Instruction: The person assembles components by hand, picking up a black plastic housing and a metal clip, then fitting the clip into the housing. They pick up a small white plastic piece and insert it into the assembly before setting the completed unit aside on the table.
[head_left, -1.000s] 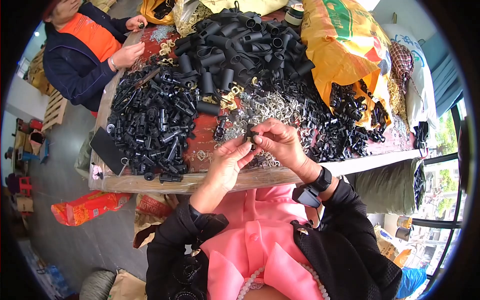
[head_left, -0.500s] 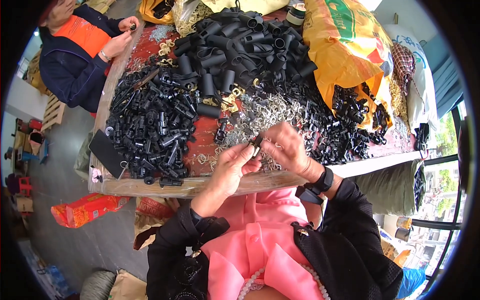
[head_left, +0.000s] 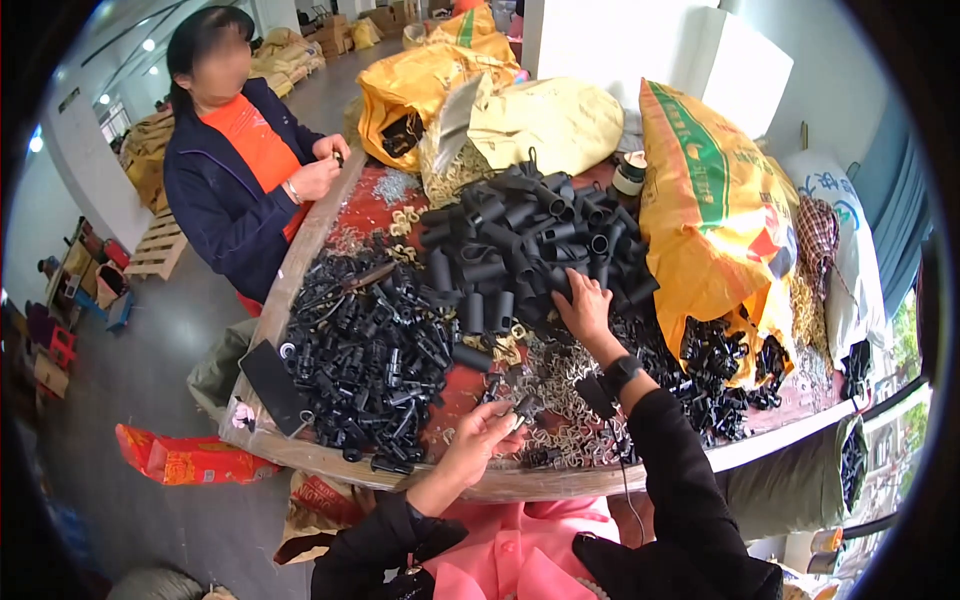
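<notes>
Near the table's front edge, my left hand (head_left: 476, 440) pinches a small black plastic part (head_left: 526, 404); a pale metal bit shows by the fingertips. My right hand (head_left: 588, 315) reaches forward with fingers apart, its fingertips at the near side of a heap of black tubes (head_left: 497, 238). Whether it grips one of them is hard to see. Beneath and between my hands lie many small silvery metal clips (head_left: 570, 375). To the left is a heap of shiny black plastic fittings (head_left: 365, 350).
A yellow woven bag (head_left: 690, 190) spills small black clips (head_left: 715, 350) on the right. A flat dark panel (head_left: 272, 388) rests at the left corner. Across the left edge stands a co-worker (head_left: 245, 180) handling a small part. A jar (head_left: 629, 174) stands behind the tubes.
My right hand has left the small part by my left hand and stretched forward to the black tubes. My left hand keeps its pinch. The view has tilted up, showing more of the room.
</notes>
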